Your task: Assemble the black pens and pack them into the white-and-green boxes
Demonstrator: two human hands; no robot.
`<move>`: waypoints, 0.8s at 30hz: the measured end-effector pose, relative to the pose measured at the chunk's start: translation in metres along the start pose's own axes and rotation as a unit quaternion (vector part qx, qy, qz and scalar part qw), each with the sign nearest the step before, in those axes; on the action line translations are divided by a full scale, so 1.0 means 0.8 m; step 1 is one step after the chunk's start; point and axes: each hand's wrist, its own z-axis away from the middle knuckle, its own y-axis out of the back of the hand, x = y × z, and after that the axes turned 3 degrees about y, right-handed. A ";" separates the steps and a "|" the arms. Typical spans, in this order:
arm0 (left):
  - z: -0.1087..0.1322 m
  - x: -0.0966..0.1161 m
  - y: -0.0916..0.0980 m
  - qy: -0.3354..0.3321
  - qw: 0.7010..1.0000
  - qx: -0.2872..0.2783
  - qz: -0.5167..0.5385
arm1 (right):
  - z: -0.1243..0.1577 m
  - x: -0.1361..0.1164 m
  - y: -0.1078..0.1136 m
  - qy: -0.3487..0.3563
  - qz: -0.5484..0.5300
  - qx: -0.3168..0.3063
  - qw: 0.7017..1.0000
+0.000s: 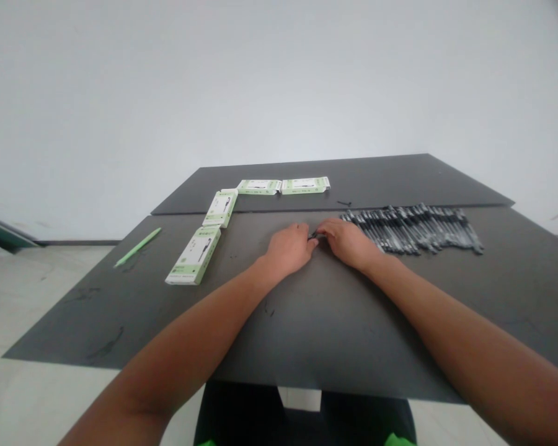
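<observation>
My left hand and my right hand meet over the middle of the table, fingers closed. Between their fingertips is a dark, slim pen, mostly covered by the fingers. Just right of my right hand lies a long row of black and clear pens, packed side by side. To the left of my left hand, a white and green pen box lies flat, with another box touching its far end.
Two more boxes, a left one and a right one, lie end to end farther back. A green pen lies at the left. A small black piece sits near the seam of the dark table. A white wall stands behind.
</observation>
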 end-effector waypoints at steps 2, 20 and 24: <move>-0.001 0.002 -0.002 0.003 1.000 -0.006 -0.003 | 0.001 0.002 0.002 -0.024 0.021 0.027 0.999; -0.005 0.019 0.000 -0.002 0.999 -0.033 -0.035 | 0.004 -0.005 0.008 -0.059 0.059 0.049 0.995; -0.006 0.018 0.000 -0.004 0.999 -0.039 -0.030 | 0.003 -0.007 0.008 -0.061 0.062 0.039 0.995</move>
